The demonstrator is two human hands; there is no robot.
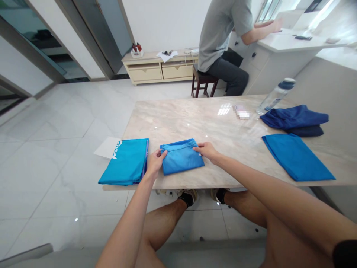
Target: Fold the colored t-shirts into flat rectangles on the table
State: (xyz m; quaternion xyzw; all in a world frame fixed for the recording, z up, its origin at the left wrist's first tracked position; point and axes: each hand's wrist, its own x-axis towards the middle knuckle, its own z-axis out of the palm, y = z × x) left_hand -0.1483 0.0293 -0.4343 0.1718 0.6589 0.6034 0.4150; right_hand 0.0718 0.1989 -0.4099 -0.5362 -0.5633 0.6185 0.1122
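Note:
A folded blue garment [182,159] lies on the marble-patterned table in front of me, with a band-like seam along its far edge. My left hand [156,160] pinches its left far corner between thumb and fingers. At the opposite corner, my right hand [206,150] is closed on the cloth in the same way. Left of my hands is a stack of folded turquoise clothes [129,160] with white lettering, and some purple cloth shows along its side. A folded blue cloth [298,158] rests farther off to the right.
Crumpled navy clothing [295,118] and a clear water bottle [275,98] stand at the table's [173,115] right back. A small blurred item [242,112] lies nearby. White paper [107,147] sticks out by the stack. Beyond, a person [223,41] sits on a stool [203,80].

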